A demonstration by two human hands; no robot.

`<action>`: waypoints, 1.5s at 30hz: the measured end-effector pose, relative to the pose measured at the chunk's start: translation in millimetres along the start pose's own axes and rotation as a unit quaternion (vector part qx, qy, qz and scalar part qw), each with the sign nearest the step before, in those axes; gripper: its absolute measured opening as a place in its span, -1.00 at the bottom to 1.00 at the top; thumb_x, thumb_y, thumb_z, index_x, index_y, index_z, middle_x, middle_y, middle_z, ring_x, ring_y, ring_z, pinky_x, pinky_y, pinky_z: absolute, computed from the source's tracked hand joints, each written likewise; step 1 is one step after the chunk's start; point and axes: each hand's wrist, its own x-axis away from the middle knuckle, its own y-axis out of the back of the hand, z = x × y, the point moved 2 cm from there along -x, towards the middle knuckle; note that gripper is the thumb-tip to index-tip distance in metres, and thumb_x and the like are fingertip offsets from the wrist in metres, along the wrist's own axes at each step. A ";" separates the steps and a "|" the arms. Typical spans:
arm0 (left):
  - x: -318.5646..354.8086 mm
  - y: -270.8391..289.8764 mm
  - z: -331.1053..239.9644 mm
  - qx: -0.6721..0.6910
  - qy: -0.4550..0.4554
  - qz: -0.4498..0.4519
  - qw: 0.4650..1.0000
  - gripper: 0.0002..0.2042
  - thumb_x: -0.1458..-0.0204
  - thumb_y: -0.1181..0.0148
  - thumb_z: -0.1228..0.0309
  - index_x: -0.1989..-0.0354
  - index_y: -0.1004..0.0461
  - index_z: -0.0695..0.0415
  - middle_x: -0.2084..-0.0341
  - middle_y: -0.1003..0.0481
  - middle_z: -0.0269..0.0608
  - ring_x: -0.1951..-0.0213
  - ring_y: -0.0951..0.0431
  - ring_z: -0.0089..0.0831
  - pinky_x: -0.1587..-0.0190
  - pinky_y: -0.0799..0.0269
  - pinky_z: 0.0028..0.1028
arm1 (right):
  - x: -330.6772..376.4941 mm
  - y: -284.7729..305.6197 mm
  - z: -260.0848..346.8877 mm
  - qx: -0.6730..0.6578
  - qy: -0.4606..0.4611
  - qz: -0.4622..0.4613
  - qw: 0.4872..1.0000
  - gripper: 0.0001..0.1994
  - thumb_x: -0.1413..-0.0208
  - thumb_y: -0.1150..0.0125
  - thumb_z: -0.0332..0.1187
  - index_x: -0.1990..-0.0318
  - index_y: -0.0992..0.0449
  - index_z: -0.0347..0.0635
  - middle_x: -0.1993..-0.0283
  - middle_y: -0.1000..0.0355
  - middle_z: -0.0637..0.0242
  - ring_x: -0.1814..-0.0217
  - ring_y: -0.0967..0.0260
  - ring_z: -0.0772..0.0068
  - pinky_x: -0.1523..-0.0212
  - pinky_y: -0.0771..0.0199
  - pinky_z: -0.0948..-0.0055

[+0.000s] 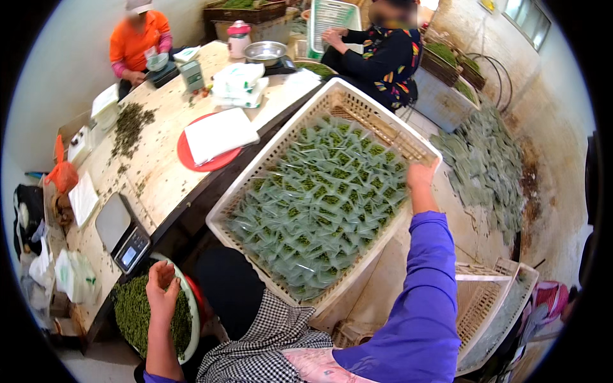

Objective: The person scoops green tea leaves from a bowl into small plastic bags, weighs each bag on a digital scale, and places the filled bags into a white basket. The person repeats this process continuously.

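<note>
With my right hand [423, 179] I grip the right corner of a large white plastic crate [276, 134], fingers closed over its rim. Rows of small clear plastic bags [319, 201], filled with green peppercorn-like grains, pack the crate, which sits at a slant beside the table. My left hand [163, 287] is raised over a pale green basin [193, 322] heaped with loose green grains [143, 316]. Its fingers are loosely curled and apart, with nothing in them. Between my arms are a black head covering [230, 290] and a black-and-white checked scarf [255, 348].
A digital scale [121, 230], a red plate [185, 153] under white sheets and scattered grains lie on the table [163, 185]. Two people [140, 45] [383, 57] sit at the far side. Filled bags [488, 166] pile on the right floor, near more crates [485, 300].
</note>
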 end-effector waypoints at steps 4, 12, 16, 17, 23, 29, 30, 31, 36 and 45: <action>7.1 19.1 14.8 -0.010 -0.012 -0.025 1.000 -0.59 0.06 -0.22 0.68 -0.01 -0.39 0.20 0.15 -0.54 -0.16 0.09 -0.56 -0.40 -0.01 -0.47 -0.41 | -37.6 -25.1 -19.0 0.013 -0.045 -0.072 0.996 -0.76 -0.11 -0.05 -0.28 0.40 -0.67 -0.05 0.30 -0.61 0.20 0.17 -0.56 0.12 -0.31 0.07 -0.27; 24.1 68.9 5.0 -0.100 -0.007 -0.093 0.991 -0.75 -0.01 -0.27 0.53 0.11 -0.51 0.23 0.19 -0.57 -0.18 0.18 -0.58 -0.44 0.10 -0.50 -0.46 | -4.7 -32.7 -23.8 0.065 0.004 -0.025 0.998 -0.77 -0.08 -0.11 -0.25 0.12 -0.60 0.04 0.01 -0.54 0.22 -0.12 -0.44 0.09 -0.27 0.03 -0.34; 42.1 130.1 13.6 -0.124 -0.056 -0.250 0.959 -0.86 0.03 -0.25 0.56 0.27 -0.53 0.22 0.22 -0.58 -0.16 0.18 -0.58 -0.33 0.09 -0.47 -0.41 | 18.3 58.3 18.3 0.041 -0.033 -0.089 0.995 -0.80 -0.06 -0.14 -0.30 0.17 -0.59 0.05 0.07 -0.54 0.28 -0.06 -0.45 0.22 -0.21 -0.14 -0.26; 44.3 151.6 14.5 -0.151 -0.057 -0.292 0.943 -0.87 0.04 -0.25 0.56 0.29 -0.53 0.21 0.24 -0.58 -0.16 0.20 -0.58 -0.28 0.11 -0.47 -0.40 | 23.5 78.0 31.2 0.019 -0.042 -0.127 0.991 -0.81 -0.05 -0.14 -0.31 0.17 -0.58 0.05 0.08 -0.54 0.30 -0.06 -0.45 0.24 -0.19 -0.16 -0.26; 21.8 267.6 26.2 -0.378 -0.057 -0.421 0.823 -0.81 0.13 -0.30 0.48 0.28 -0.55 0.15 0.27 -0.49 -0.16 0.15 -0.48 -0.13 0.11 -0.41 -0.24 | 15.1 163.5 160.2 -0.172 0.241 -0.384 0.875 -0.86 0.04 -0.20 -0.43 0.29 -0.54 -0.21 0.30 -0.47 0.20 0.11 -0.41 0.09 0.17 -0.41 0.23; 2.9 316.0 76.8 -0.452 -0.005 -0.377 0.808 -0.84 0.13 -0.32 0.46 0.32 -0.59 0.15 0.32 -0.50 -0.18 0.17 -0.48 -0.16 0.11 -0.45 -0.24 | 159.4 332.3 385.0 -0.489 0.487 -0.337 0.641 -0.87 0.18 -0.31 -0.51 0.51 -0.44 -0.20 0.42 -0.41 0.16 0.26 -0.38 0.03 0.20 -0.31 0.15; -0.7 319.0 80.3 -0.450 -0.018 -0.379 0.808 -0.86 0.13 -0.32 0.46 0.35 -0.60 0.15 0.36 -0.51 -0.19 0.20 -0.49 -0.17 0.14 -0.46 -0.24 | 179.6 338.9 420.8 -0.474 0.522 -0.283 0.651 -0.87 0.17 -0.32 -0.53 0.43 -0.48 -0.20 0.35 -0.43 0.15 0.19 -0.38 0.03 0.15 -0.32 0.16; 0.8 322.0 85.4 -0.450 -0.025 -0.383 0.806 -0.88 0.12 -0.31 0.47 0.37 -0.60 0.14 0.40 -0.52 -0.20 0.23 -0.51 -0.18 0.16 -0.47 -0.25 | 223.2 361.2 448.7 -0.521 0.543 -0.298 0.588 -0.85 0.16 -0.32 -0.56 0.38 -0.52 -0.20 0.28 -0.46 0.13 0.12 -0.38 0.02 0.07 -0.35 0.17; 2.1 337.2 84.5 -0.281 0.029 -0.404 0.870 -0.91 0.12 -0.35 0.44 0.47 -0.56 0.14 0.48 -0.53 -0.20 0.39 -0.54 -0.24 0.30 -0.45 -0.29 | 388.2 450.2 558.3 -0.580 0.666 -0.229 0.409 -0.72 0.18 -0.40 -0.43 0.23 -0.56 -0.16 0.12 -0.47 0.21 -0.04 -0.34 0.07 -0.10 -0.29 0.16; 4.2 344.7 83.2 -0.135 0.029 -0.414 0.900 -0.85 0.09 -0.36 0.51 0.52 -0.46 0.21 0.58 -0.48 -0.28 0.53 -0.45 -0.52 0.45 -0.34 -0.48 | 537.9 529.6 651.5 -0.594 0.613 -0.216 0.475 -0.49 0.09 -0.39 -0.13 -0.03 -0.48 -0.13 -0.19 -0.32 0.21 -0.40 -0.04 0.09 -0.34 0.14 -0.10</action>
